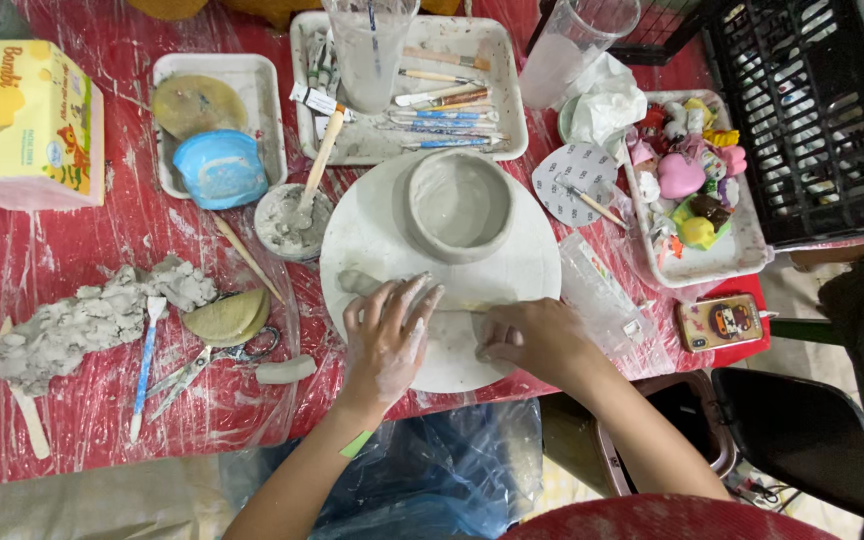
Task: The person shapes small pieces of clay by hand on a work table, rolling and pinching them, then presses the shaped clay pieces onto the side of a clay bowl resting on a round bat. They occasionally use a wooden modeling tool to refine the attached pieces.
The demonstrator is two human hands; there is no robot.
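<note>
We work at a red plastic-covered table (12, 270), a black crate (802, 120) at upper right. At centre, a white round board (372, 240) carries our grey clay bowl (459, 205). Below it, our left hand (387, 340) presses spread fingers on a clay strip (364, 282); our right hand (537, 340) curls, pinching its other end.

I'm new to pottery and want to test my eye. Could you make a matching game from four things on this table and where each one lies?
Things:
1. clay bowl
2. scissors
3. blue sponge
4. phone

Places:
A. in a white tray, upper left
B. on the round white board
C. at the table's right edge, beside the toy tray
D. left of the hands, by a small clay roll

Pairs: 1-B, 2-D, 3-A, 4-C
</note>
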